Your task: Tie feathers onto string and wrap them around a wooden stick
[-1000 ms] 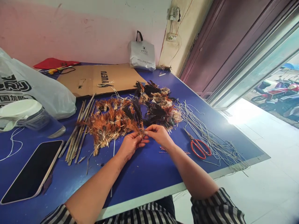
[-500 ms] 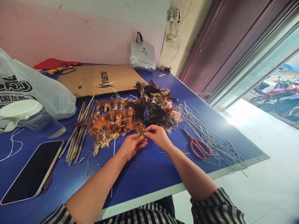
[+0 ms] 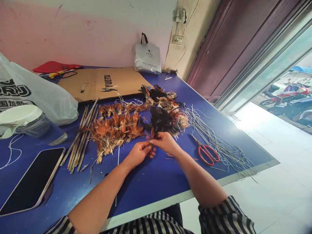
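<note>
Hard to see: lower end of the feather bunch [image 3: 152,134], covered by fingertips; its dark tips blend w/ the dark feather pile [image 3: 162,121] behind, can't tell where one stops. Red-and-white cord [image 3: 195,159], just L of the scissors [image 3: 210,154], partly hidden by R forearm [image 3: 195,177]. Plastic bag [image 3: 55,89] + jar [image 3: 36,125], far L of scissors, both cut off at frame edge.

Hands: bunch is L of scissors, a bit farther back. L hand [image 3: 140,153] pinches it low, thumb vs. curled fingers; R hand [image 3: 166,143], btwn L hand and scissors, grips same bunch w/ thumb + index.

Vs. 0.5 s ago: black plume stood up btwn brown feather pile [image 3: 117,126] and dark pile; now gone from there, bunch shifted toward scissors. A black feather [image 3: 145,124] shows in that gap, unclear if held or lying. Scissors + piles unmoved.

Edges: table's pale near edge [image 3: 146,209] passes nearer than scissors. Blue tabletop [image 3: 156,182] shows btwn forearms, L of scissors. R of scissors, strings [image 3: 226,146] crowd the top, ends crossing the pale edge.
</note>
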Motion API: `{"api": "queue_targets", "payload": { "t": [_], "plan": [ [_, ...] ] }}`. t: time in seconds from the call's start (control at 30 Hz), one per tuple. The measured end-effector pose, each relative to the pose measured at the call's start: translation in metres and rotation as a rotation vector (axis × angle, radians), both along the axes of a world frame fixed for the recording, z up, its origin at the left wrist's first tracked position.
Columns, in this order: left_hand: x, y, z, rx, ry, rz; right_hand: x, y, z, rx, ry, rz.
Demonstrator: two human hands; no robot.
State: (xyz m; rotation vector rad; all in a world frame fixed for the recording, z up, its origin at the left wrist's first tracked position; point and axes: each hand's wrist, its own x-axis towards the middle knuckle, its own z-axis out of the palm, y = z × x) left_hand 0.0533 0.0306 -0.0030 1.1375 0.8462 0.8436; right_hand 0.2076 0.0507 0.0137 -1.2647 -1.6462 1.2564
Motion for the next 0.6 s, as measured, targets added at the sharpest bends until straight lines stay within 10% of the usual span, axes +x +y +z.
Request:
{"api": "queue_targets", "payload": {
  "t": [0.37,0.6],
  "plan": [
    [0.0,-0.002,-0.01,0.136,0.113,0.09,-0.005,-0.001,-0.006,0.025,-0.075,-0.069],
    [0.0,0.001,-0.004,-0.091,0.004,0.126,0.024,0.008,0.01,0.002,-0.066,-0.035]
  ]
}}
